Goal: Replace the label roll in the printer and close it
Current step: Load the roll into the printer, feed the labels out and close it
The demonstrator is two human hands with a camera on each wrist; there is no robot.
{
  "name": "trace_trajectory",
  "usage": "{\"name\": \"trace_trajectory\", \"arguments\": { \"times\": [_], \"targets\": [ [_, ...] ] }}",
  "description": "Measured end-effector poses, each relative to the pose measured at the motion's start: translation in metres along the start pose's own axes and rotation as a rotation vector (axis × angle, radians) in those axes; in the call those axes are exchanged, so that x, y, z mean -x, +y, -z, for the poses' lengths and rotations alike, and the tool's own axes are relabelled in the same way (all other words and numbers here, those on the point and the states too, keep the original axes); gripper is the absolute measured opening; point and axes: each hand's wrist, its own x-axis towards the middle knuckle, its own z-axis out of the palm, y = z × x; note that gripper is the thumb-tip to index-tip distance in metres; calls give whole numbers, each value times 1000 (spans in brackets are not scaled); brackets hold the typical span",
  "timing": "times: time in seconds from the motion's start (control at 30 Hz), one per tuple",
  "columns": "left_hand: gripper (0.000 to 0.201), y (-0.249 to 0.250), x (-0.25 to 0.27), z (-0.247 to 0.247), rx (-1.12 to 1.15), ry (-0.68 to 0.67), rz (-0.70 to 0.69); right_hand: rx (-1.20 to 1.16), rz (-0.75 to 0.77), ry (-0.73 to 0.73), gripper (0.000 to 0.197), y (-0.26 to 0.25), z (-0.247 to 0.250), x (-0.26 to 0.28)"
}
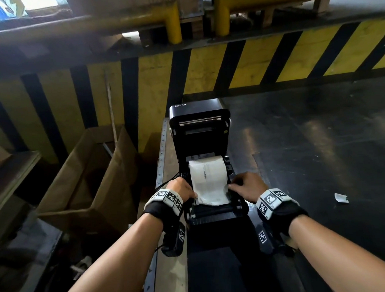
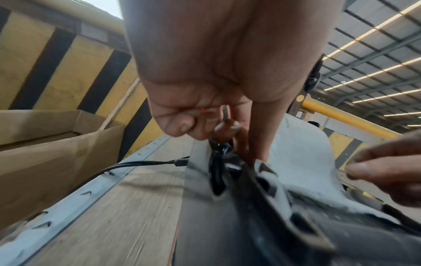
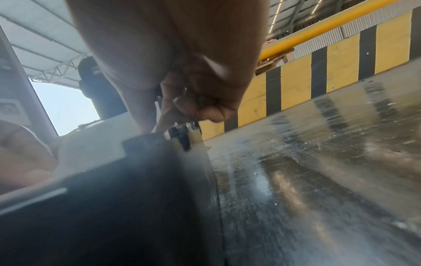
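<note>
White paper label strip runs lengthwise toward me between both hands.
I see my left hand and right hand pinching its side edges inside the open black plastic printer.

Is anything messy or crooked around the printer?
Yes. A torn white paper scrap lies loose on the dark surface to the right of the printer. The label paper pulled from the roll looks wrinkled, and its front edge sits uneven.
</note>
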Motion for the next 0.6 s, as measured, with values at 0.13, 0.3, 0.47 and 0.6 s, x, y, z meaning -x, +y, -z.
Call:
{"name": "trace_trajectory", "arguments": {
  "times": [0.13,0.3,0.47,0.6],
  "targets": [
    [17,-1,20,-5,-4,256,-97,63,203,-98,26,-10,1,17],
    [26,-6,38,-26,-167,143,-325,196,274,-195,32,-11,-6,23],
    [22,-13,37,-30,-194,177,-368,294,315,-182,30,-7,-9,25],
    [21,-11,36,-28,-228,173,-427,364,351,-147,32,-8,-13,26]
  ]
}}
